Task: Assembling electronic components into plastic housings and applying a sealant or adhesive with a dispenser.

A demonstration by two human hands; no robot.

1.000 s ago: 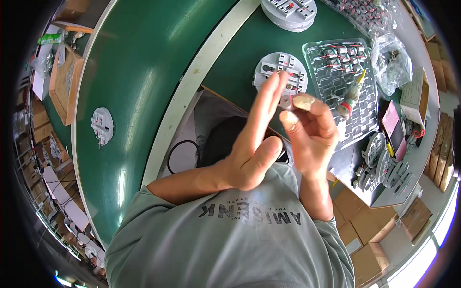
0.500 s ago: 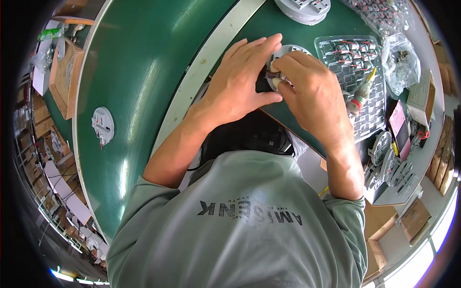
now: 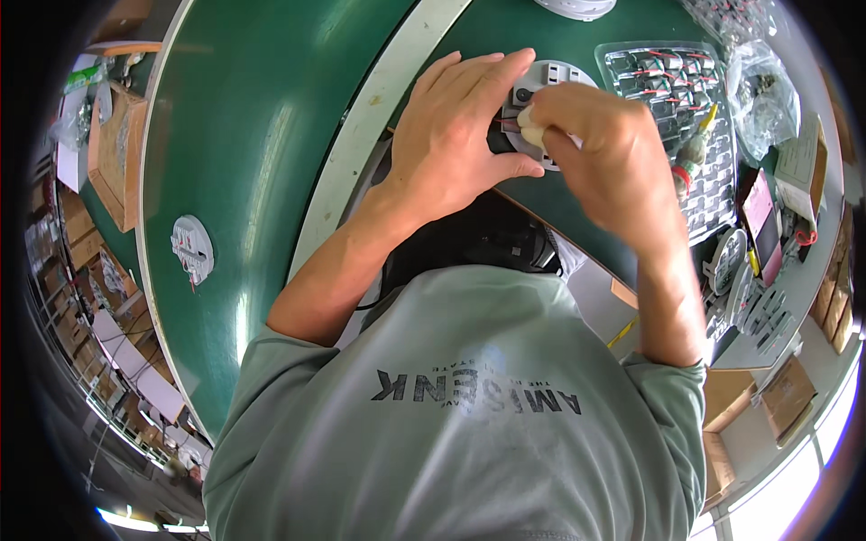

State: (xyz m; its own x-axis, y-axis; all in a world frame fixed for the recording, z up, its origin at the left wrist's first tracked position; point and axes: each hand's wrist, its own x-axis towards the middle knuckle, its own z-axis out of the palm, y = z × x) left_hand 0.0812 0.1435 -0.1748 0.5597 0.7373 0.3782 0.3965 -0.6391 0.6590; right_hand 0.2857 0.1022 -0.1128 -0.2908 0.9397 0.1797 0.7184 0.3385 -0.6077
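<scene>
A round white plastic housing (image 3: 552, 70) with slots and small fittings lies on the green bench in front of me. My left hand (image 3: 444, 140) is at its left side, fingers stretched out and thumb apart, the thumb tip close to the near edge. My right hand (image 3: 612, 153) is over the housing with its fingers closed in a pinch; pale covers (image 3: 532, 128) show on its fingertips. A small dark reddish piece (image 3: 508, 124) shows just left of those fingertips. Whatever the pinch holds is hidden by the fingers.
Right of my hands lies a clear blister tray (image 3: 713, 203) with several small wired parts, and a tapered yellow-tipped tool (image 3: 693, 155) rests on it. Beyond are plastic bags (image 3: 762, 99) and an open carton (image 3: 799, 167). Another white housing (image 3: 192, 245) lies far left.
The right hand has shifted slightly right and its wrist has turned, uncovering more of the housing. The left hand keeps its spread pose. The whole view has shifted a little.
</scene>
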